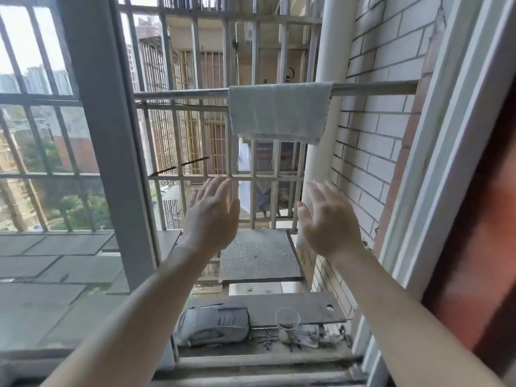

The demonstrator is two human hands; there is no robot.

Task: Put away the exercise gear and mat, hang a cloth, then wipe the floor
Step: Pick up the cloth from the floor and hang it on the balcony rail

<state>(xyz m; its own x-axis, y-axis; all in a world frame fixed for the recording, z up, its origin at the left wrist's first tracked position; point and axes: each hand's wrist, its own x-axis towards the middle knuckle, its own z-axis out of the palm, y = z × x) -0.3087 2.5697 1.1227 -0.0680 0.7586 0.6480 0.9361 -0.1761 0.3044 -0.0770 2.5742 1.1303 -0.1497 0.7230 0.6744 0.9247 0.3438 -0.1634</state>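
Observation:
A pale grey-white cloth (279, 113) hangs folded over a horizontal metal rail (181, 93) outside the open window, close to the brick wall. My left hand (212, 216) and my right hand (329, 222) are both stretched out through the window, below the cloth and apart from it. Each hand has its fingers spread and holds nothing. The hands are slightly blurred. No exercise gear or mat is in view.
A thick grey window frame post (111, 141) stands at the left. Metal security bars (251, 191) enclose the space beyond the rail. A white brick wall (371, 152) is at the right. On the ledge below lie a grey toy car (215, 325), a clear cup (287, 319) and dark slabs (259, 258).

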